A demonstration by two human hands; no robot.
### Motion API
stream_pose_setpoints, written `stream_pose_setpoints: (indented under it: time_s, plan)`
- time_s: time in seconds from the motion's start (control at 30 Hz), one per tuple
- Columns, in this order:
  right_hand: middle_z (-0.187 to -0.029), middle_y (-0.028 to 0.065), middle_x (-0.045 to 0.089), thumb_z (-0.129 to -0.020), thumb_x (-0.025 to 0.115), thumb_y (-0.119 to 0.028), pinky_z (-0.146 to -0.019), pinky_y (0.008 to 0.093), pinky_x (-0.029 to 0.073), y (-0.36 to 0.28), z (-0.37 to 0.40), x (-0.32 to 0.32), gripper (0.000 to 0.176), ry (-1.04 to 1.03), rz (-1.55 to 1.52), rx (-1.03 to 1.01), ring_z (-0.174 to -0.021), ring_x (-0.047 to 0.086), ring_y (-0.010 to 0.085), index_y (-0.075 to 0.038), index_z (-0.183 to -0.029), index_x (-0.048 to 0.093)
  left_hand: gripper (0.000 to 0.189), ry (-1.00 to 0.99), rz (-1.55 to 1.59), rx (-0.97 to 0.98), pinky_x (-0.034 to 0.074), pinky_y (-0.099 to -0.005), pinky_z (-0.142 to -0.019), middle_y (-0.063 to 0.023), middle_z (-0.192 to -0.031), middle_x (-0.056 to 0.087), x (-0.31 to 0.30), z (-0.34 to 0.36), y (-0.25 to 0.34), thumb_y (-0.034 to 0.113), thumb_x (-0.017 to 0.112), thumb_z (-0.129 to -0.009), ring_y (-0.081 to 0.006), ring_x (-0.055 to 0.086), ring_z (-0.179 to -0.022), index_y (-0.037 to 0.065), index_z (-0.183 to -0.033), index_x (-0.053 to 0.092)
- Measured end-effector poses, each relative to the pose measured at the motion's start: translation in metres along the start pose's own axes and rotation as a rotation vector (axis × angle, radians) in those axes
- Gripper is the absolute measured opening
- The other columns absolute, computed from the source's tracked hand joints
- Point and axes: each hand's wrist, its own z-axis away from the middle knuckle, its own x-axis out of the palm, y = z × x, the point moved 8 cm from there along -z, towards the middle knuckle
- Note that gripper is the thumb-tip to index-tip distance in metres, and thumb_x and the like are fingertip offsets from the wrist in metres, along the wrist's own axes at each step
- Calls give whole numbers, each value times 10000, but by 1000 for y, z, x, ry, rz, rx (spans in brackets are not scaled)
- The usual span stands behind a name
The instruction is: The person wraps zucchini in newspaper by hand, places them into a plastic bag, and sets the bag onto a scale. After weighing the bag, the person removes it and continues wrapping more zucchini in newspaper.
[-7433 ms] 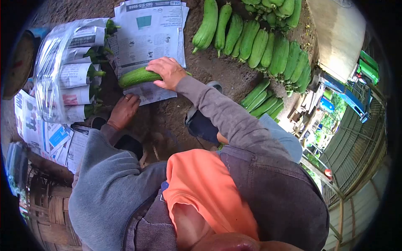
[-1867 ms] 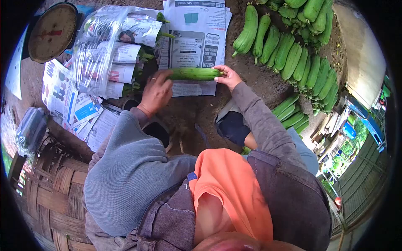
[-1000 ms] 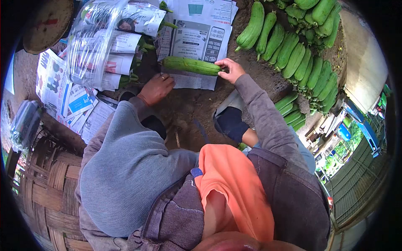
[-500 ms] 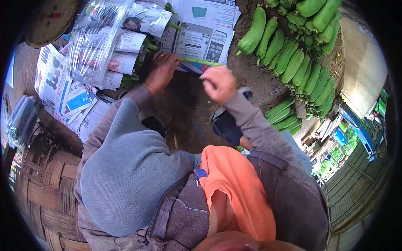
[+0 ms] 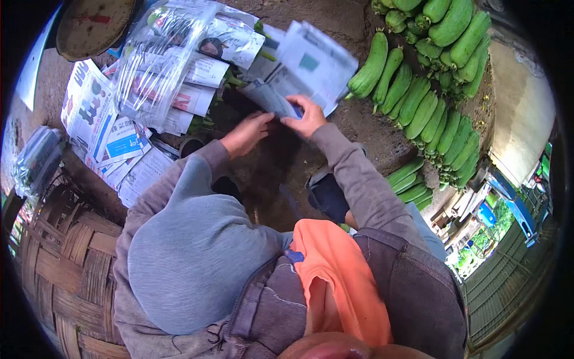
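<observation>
My right hand (image 5: pixel 306 116) pinches the near edge of a newspaper sheet (image 5: pixel 317 63), which is lifted and blurred by motion. My left hand (image 5: pixel 249 134) is at the sheet's lower left corner, its fingers closed on the folded edge. Left of the sheet lie several newspaper-wrapped bundles (image 5: pixel 193 73) with green ends showing, partly covered by clear plastic (image 5: pixel 156 66). To the right, long green gourds (image 5: pixel 402 90) lie in a row on the ground.
More gourds (image 5: pixel 457 24) are heaped at the upper right. Loose newspapers (image 5: pixel 95 119) lie at the left, near a plastic-wrapped pack (image 5: pixel 39 158). A round board (image 5: pixel 94 27) stands at the upper left. Woven basketwork (image 5: pixel 66 263) is at the lower left.
The newspaper sheet has been taken up from the ground and its near edge folded over. My right hand has moved left onto it; my left hand has shifted down and right.
</observation>
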Motion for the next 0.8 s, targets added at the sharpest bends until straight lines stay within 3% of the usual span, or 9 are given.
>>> stream_pose_setpoints:
  time_s: [0.03,0.13,0.2,0.33,0.43,0.57,0.6,0.7,0.8]
  plan:
    - [-1056,91,619,-678,768,-211,-837,302,451,5,13,13,542,-119,-215,232,-957,583,167,-31,-1148,568,364,-84,172,-22,409,-352,-886,-69,-1088,577,10,-4,-2,282,527,-890,-176,542,-1001,27,-1150,524]
    - [-1091,100,605,-735,751,-171,-860,290,443,5,39,30,534,0,-699,358,-984,557,143,32,-1179,534,370,-183,153,-8,393,-361,-926,-85,-1095,577,24,-1,5,248,537,-891,-184,540,-1033,-10,-1156,518]
    - [-1047,103,609,-718,768,-185,-868,292,442,-1,49,31,570,7,-588,336,-973,563,148,22,-1186,517,375,-199,143,55,423,-341,-859,-76,-1034,597,31,9,15,291,608,-838,-170,558,-973,14,-1086,559]
    - [-1052,129,589,-690,779,-193,-864,323,449,-27,52,36,588,103,-442,167,-988,562,182,17,-1170,513,508,-264,229,-31,415,-355,-917,-85,-1088,584,26,9,7,433,616,-825,-195,557,-1016,27,-1119,534]
    - [-1097,172,568,-650,788,-227,-875,345,442,-26,46,45,629,116,-495,225,-1015,563,235,15,-1158,505,583,-246,382,16,396,-362,-948,-82,-1120,568,13,4,8,499,596,-826,-203,532,-1073,27,-1157,515]
    - [-1000,183,517,-554,759,-217,-858,408,432,-37,30,12,628,281,171,139,-961,521,347,9,-1083,506,780,-29,33,97,307,-368,-1027,-121,-1286,486,4,5,14,547,597,-807,-211,406,-1230,-16,-1310,402]
    - [-973,166,480,-540,737,-173,-835,427,425,-47,25,-4,593,373,198,23,-947,486,355,-2,-1060,509,911,-30,-133,93,244,-366,-1061,-159,-1376,384,8,15,25,570,613,-780,-235,359,-1264,-54,-1360,293]
    - [-1005,162,462,-551,765,-170,-831,445,413,-69,19,-21,602,362,403,13,-976,465,359,-32,-1066,486,974,158,-377,-52,214,-364,-1072,-185,-1417,302,-16,27,25,562,633,-767,-266,344,-1265,-77,-1375,220]
    - [-990,170,472,-556,785,-204,-806,431,431,-67,27,20,592,267,390,87,-935,489,371,-8,-1031,490,898,41,-184,-6,268,-364,-1043,-171,-1387,331,-5,44,30,501,668,-767,-266,366,-1244,-49,-1352,266]
